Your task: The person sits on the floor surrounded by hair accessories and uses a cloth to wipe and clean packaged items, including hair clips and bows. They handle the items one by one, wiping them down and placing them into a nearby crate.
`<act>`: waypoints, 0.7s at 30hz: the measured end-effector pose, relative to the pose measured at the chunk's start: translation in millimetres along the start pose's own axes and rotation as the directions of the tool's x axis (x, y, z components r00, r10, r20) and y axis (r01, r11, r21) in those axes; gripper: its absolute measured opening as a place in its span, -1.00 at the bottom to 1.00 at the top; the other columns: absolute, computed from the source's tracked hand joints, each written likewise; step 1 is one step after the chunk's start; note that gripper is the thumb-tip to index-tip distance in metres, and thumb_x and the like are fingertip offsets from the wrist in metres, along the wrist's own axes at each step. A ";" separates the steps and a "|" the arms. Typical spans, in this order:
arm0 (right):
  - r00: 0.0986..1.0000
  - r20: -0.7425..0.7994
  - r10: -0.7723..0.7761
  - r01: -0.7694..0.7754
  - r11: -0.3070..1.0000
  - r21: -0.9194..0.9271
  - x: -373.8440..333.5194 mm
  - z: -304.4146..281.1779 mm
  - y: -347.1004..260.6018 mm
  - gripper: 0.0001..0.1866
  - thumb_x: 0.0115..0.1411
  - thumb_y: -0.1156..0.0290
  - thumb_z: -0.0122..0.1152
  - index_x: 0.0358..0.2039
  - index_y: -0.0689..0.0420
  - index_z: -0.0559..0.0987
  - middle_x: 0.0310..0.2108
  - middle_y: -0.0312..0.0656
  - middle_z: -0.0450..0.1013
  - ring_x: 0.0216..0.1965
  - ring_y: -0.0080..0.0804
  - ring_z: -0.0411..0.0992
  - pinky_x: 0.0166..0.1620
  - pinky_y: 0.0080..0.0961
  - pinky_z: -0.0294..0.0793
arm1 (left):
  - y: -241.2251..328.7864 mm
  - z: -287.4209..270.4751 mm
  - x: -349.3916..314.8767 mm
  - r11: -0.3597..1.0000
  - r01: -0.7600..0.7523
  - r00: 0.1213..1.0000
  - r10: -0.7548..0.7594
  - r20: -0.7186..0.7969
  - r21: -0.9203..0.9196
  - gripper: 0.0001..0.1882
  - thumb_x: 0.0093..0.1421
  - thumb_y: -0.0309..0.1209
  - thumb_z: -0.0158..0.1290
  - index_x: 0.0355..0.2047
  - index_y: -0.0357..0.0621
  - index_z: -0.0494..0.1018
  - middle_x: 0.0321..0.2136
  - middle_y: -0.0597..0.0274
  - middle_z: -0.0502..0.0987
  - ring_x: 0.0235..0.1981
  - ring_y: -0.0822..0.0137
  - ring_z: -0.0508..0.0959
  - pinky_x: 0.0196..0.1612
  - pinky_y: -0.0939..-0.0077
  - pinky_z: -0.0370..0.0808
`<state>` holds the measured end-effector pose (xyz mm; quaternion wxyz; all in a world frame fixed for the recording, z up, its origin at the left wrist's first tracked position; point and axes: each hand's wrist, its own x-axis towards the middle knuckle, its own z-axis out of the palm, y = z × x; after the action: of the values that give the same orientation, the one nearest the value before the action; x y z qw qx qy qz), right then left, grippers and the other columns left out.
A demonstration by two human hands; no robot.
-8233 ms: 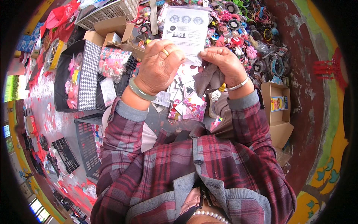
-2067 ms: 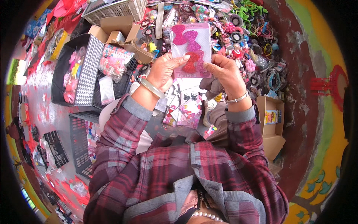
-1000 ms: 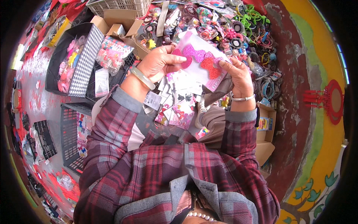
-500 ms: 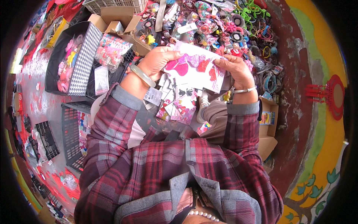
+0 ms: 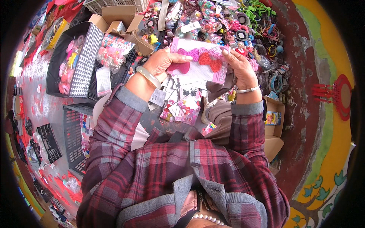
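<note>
The card of bows point(image 5: 200, 64) has turned flatter since before. The left hand point(image 5: 164, 62) and right hand point(image 5: 238, 67) hold its ends, fingers clamped on it.

1. The floor point(image 5: 42, 102) is grey, speckled with red scraps.
2. A black crate point(image 5: 74, 140) lies on it at the left.
3. A houndstooth-sided box point(image 5: 85, 60) holds pink accessories.
4. Open cardboard boxes point(image 5: 118, 19) sit beyond it.
5. A heap of hair ties and clips point(image 5: 243, 26) spreads at the top.
6. A cardboard box point(image 5: 274, 129) stands right.
</note>
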<state>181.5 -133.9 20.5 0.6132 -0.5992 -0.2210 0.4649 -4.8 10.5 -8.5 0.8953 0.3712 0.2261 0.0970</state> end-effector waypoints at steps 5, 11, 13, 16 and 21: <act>0.998 -0.050 0.029 -0.028 0.999 0.021 1.5 -2.3 -0.4 -0.76 0.07 0.31 0.22 -0.31 0.19 0.54 -0.44 -0.39 0.44 -0.44 -0.67 0.37 -0.36 -0.73 0.33 | -6.1 -4.2 6.3 0.991 -0.122 0.989 0.118 -0.085 -0.050 -0.79 0.07 -0.47 0.08 -0.27 -0.29 0.42 -0.39 0.21 0.53 -0.38 0.43 0.54 -0.26 0.58 0.48; 0.996 -0.088 -0.006 0.004 1.000 -0.023 1.3 -2.1 1.0 -0.81 0.07 0.35 0.20 -0.38 0.22 0.55 -0.47 -0.32 0.47 -0.49 -0.64 0.38 -0.40 -0.71 0.35 | -7.7 2.6 1.6 0.995 -0.093 0.994 0.091 -0.067 -0.020 -0.74 0.10 -0.43 0.07 -0.20 -0.24 0.40 -0.33 0.22 0.51 -0.33 0.40 0.53 -0.23 0.53 0.48; 1.000 0.000 -0.003 0.003 1.000 -0.007 3.2 -2.9 4.1 -0.82 0.07 0.37 0.19 -0.38 0.21 0.55 -0.45 -0.30 0.48 -0.46 -0.63 0.40 -0.38 -0.70 0.37 | -18.8 -3.0 6.6 0.998 -0.037 0.999 0.036 -0.036 -0.043 -0.73 0.12 -0.39 0.05 -0.17 -0.22 0.38 -0.31 0.22 0.51 -0.32 0.40 0.53 -0.21 0.51 0.48; 0.997 0.063 0.042 -0.041 0.999 -0.009 3.4 -9.3 2.6 -0.85 0.06 0.41 0.18 -0.38 0.20 0.56 -0.43 -0.28 0.49 -0.42 -0.61 0.43 -0.35 -0.69 0.38 | -13.9 6.1 2.2 0.982 0.033 0.999 -0.029 0.024 -0.184 -0.68 0.18 -0.28 -0.02 -0.12 -0.20 0.34 -0.27 0.20 0.50 -0.25 0.36 0.52 -0.14 0.47 0.46; 0.984 0.119 0.130 -0.116 0.986 -0.117 1.8 -15.9 -3.0 -0.86 0.04 0.44 0.16 -0.37 0.20 0.55 -0.44 -0.27 0.50 -0.43 -0.58 0.44 -0.31 -0.67 0.38 | -5.4 -7.6 6.8 0.999 0.002 0.992 0.003 0.128 -0.039 -0.60 0.11 -0.34 0.04 -0.08 -0.28 0.30 -0.17 0.16 0.45 -0.15 0.38 0.46 -0.04 0.49 0.39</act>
<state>196.3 -140.4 19.8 0.5341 -0.6139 -0.2472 0.5260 -2.4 13.7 -19.3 0.9150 0.3594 0.1662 0.0776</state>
